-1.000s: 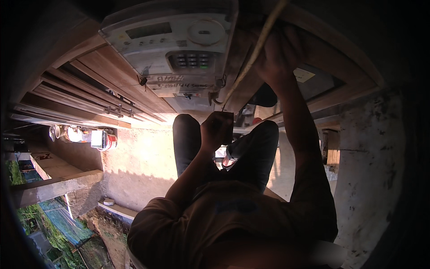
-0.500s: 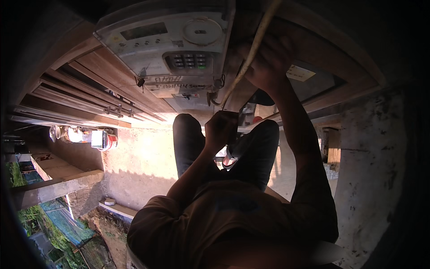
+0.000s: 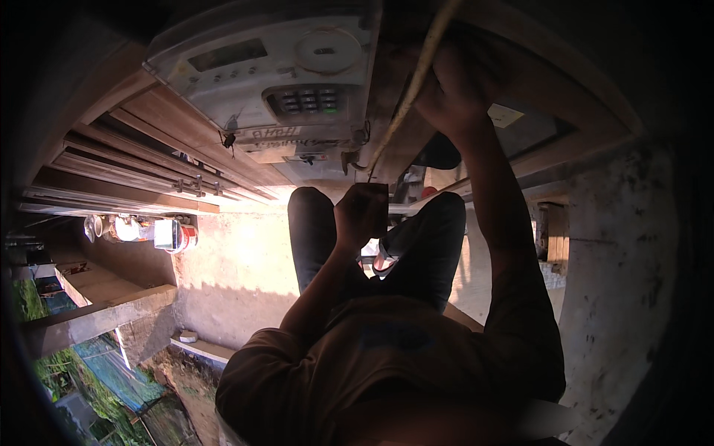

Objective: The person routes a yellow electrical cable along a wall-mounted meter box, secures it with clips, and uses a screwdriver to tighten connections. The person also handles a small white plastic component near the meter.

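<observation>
My left hand (image 3: 352, 215) is raised over my knees, its fingers closed on a dark flat rectangular piece (image 3: 381, 204). I cannot make out what kind of thing it is. Higher up and to the right, my right hand (image 3: 455, 97) reaches to the dark wooden frame (image 3: 407, 145), just right of a pale cable (image 3: 413, 88). Its fingers are lost in shadow and blur, so their grip is hidden. Left of the cable hangs a grey-white electricity meter (image 3: 279, 70) with a display and a keypad (image 3: 303, 102).
Wooden louvre slats (image 3: 126, 160) run along the left, with small latches (image 3: 195, 186). A white and red tub (image 3: 175, 236) stands beyond on the left. On the right is a stained pale wall (image 3: 613, 282). A low concrete ledge (image 3: 104, 320) borders greenery at lower left.
The view has shifted slightly, with the meter now a little farther up and left. My right hand has moved a little along the frame, while my left hand still holds the dark piece.
</observation>
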{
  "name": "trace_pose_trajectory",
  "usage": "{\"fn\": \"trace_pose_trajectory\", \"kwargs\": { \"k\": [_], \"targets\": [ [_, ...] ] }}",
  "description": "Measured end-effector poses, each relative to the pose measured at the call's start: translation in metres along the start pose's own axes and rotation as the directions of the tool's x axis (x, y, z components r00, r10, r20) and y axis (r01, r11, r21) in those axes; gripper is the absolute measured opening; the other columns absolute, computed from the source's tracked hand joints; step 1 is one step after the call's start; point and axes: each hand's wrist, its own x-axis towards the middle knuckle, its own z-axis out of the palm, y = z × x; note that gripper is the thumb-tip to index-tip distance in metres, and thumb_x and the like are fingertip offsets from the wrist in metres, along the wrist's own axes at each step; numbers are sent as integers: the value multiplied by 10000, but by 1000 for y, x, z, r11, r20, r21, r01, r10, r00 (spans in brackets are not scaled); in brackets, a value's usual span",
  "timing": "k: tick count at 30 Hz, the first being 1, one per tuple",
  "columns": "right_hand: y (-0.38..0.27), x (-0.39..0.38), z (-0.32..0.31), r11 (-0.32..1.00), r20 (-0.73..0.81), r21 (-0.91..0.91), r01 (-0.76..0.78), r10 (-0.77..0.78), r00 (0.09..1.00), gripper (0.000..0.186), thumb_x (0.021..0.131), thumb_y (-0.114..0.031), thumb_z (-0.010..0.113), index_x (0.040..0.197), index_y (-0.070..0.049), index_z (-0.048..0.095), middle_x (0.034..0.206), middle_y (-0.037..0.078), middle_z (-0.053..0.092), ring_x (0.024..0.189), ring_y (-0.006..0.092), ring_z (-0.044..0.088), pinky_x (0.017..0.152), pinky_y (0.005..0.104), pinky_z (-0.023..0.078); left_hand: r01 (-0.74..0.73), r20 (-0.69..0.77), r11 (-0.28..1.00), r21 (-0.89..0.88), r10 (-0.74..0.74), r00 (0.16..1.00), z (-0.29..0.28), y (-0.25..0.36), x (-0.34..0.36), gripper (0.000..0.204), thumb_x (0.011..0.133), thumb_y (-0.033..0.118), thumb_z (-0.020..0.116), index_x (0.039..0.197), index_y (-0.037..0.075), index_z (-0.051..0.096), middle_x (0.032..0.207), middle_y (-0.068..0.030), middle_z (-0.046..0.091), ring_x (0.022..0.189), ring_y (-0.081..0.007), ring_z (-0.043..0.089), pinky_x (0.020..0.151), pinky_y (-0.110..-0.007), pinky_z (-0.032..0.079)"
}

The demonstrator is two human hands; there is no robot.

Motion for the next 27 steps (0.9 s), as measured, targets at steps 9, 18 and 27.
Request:
{"fn": "trace_pose_trajectory", "kwargs": {
  "k": [9, 18, 27],
  "targets": [
    [-2, -7, 3, 999, 17, 31, -28, 28, 999, 224, 652, -217, 834, 849, -157, 745, 821, 28, 720, 825, 201, 694, 897, 478, 463, -28, 38, 999, -41, 29, 999, 5, -2, 2, 96, 1005, 81, 669, 1028, -5, 634, 694, -15, 641, 529, -55, 582, 473, -234, 459],
    [-4, -2, -5, 978, 120, -72, 196, -187, 975, 164, 668, -218, 828, 789, -166, 729, 836, -6, 718, 813, 179, 666, 838, 431, 424, -3, 42, 995, -104, 7, 999, 4, 0, 3, 85, 1003, 70, 664, 1018, -6, 630, 718, -33, 657, 527, -64, 595, 470, -234, 470],
    [-8, -20, -6, 992, 43, 24, 123, -124, 991, 202, 708, -130, 770, 896, -154, 701, 814, 9, 701, 747, 196, 660, 785, 403, 431, 208, 18, 974, -84, -207, 978, 5, 3, -2, 111, 995, 97, 680, 1027, -4, 652, 709, -22, 656, 535, -60, 599, 475, -239, 474]
  ]
}}
